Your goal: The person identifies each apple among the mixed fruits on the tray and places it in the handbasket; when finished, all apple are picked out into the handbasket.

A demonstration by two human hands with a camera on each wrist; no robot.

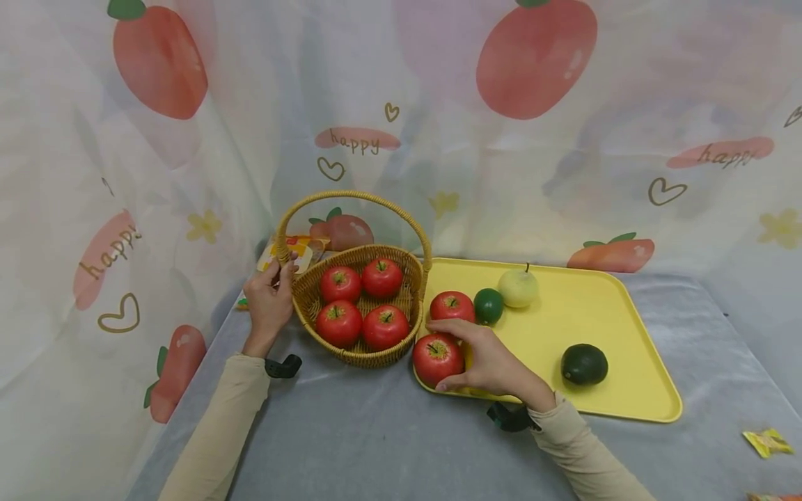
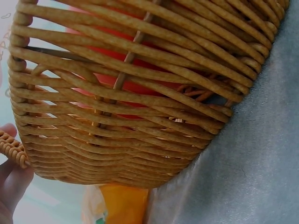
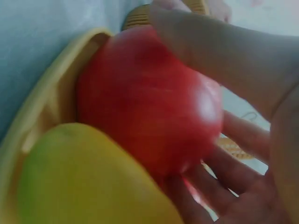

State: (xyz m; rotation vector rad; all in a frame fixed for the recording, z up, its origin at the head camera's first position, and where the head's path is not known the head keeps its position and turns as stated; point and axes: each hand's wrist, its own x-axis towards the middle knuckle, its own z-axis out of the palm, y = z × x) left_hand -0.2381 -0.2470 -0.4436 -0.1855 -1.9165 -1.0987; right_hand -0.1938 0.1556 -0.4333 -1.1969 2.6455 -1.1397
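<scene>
My left hand pinches the lower left end of the handle of a wicker basket. Several red apples sit inside the basket. At the left front corner of a yellow tray, my right hand grips a red apple, with fingers and thumb curled around it. Behind this one lies another red apple. The right wrist view has a yellow-green fruit, perhaps a mango, beside the gripped apple; in the head view my right hand mostly hides it.
On the tray are a small green fruit, a pale pear and a dark green avocado. A colourful package lies behind the basket. Near the right table edge is a yellow wrapped snack. A printed curtain encloses the table.
</scene>
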